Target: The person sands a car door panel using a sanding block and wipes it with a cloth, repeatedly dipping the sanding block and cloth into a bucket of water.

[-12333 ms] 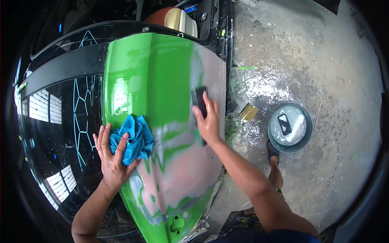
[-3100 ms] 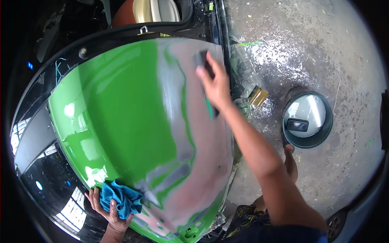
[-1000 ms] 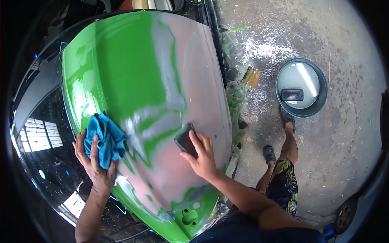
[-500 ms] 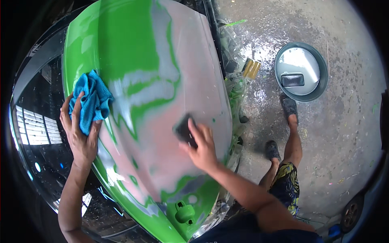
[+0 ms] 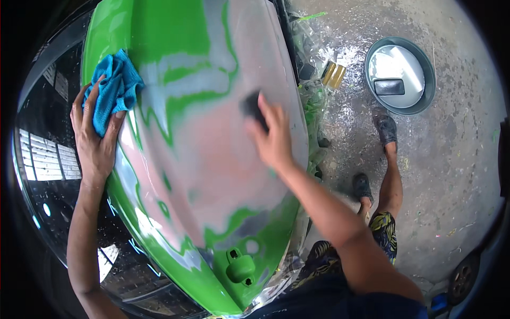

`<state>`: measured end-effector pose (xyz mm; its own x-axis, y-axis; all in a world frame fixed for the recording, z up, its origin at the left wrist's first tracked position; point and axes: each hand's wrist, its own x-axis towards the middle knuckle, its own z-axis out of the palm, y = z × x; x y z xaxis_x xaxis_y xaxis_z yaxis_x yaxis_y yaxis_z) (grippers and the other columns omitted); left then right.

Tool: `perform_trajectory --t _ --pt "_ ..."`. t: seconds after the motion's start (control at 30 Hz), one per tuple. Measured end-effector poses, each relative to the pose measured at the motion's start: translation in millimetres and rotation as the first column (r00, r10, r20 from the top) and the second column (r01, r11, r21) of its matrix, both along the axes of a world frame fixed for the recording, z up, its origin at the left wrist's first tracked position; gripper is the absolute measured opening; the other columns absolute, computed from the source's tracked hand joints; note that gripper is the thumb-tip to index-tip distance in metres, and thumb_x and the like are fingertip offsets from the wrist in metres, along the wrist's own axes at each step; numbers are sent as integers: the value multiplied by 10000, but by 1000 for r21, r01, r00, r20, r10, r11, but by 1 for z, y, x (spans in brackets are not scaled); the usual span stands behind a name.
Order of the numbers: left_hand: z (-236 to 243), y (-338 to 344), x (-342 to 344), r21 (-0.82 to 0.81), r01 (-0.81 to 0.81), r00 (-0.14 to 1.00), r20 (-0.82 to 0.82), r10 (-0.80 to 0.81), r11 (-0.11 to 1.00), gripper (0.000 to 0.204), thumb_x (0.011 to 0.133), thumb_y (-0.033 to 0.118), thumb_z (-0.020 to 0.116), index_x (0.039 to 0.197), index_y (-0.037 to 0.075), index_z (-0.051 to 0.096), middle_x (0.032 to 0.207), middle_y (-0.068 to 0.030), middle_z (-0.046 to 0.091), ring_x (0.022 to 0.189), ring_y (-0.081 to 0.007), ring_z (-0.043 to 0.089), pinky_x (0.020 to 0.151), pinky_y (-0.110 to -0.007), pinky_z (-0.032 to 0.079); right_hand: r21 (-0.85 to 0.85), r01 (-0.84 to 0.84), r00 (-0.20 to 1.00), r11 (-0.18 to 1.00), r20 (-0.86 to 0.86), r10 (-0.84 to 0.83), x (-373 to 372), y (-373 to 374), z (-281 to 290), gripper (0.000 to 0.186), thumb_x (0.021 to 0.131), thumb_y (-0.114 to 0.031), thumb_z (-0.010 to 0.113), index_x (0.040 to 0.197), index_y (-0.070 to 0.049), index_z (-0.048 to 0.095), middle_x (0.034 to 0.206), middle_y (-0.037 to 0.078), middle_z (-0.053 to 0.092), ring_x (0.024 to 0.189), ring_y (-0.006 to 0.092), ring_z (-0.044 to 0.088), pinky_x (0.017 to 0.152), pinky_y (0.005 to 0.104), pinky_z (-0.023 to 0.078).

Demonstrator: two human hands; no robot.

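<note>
Black block point(image 5: 253, 109), right hand point(image 5: 274, 133) closed round it, on a green panel point(image 5: 170, 29); left hand point(image 5: 96, 135) clasping blue cloth point(image 5: 118, 85) at its left edge. Crumpled plastic point(image 5: 313, 106) lines the right; beyond, a bucket point(image 5: 430, 80) holds pale liquid point(image 5: 406, 68) and a dark oblong point(image 5: 389, 87).

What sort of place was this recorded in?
Probably a vehicle paint workshop: a green body panel with pink and grey patches, a tub on a wet-looking floor, and a wheel at the lower right.
</note>
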<state>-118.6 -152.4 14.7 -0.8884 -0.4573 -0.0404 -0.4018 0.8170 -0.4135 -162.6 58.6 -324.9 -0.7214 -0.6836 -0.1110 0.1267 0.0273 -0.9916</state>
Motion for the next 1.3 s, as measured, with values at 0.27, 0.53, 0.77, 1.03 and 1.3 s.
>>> perform_trajectory --t 0.27,0.53,0.77,1.03,1.3 --pt "-7 0 4 -25 17 1000 -9 -17 1000 601 935 334 767 1485 187 576 1488 -235 499 1392 -424 470 1168 -517 392 32 -26 999 999 -42 28 65 67 21 728 918 -262 781 1557 -91 478 1317 216 589 1208 406 548 1059 508 432" --pt "-22 -6 -26 32 113 988 -112 -109 993 563 963 319 742 1473 141 584 1459 -214 532 1354 -388 533 1121 -490 444 4 97 985 995 143 -96 -89 -24 -96 590 955 -297 763 1439 -15 577 1382 239 614 1272 331 595 1086 381 452" --pt "-8 -6 3 0 18 999 -36 -18 1000 578 962 327 742 1486 161 567 1487 -203 513 1403 -388 486 1155 -500 413 -18 56 991 998 119 -53 98 119 25 717 828 -247 885 1468 -98 598 1354 217 551 1221 384 598 1060 468 484" --pt "-20 -10 -15 25 110 991 -83 -108 994 571 977 347 725 1483 136 566 1454 -199 539 1345 -379 544 1125 -488 446 68 151 981 986 115 -158 -22 19 -89 576 912 -258 801 1423 -66 618 1218 197 641 1158 317 632 1030 390 481" --pt "4 -17 5 -8 71 996 -46 -71 997 563 989 329 713 1484 112 557 1469 -198 526 1379 -372 516 1146 -482 421 -15 79 988 997 137 -77 24 44 -66 649 904 -326 809 1451 -50 593 1247 182 652 1146 300 647 996 391 506"
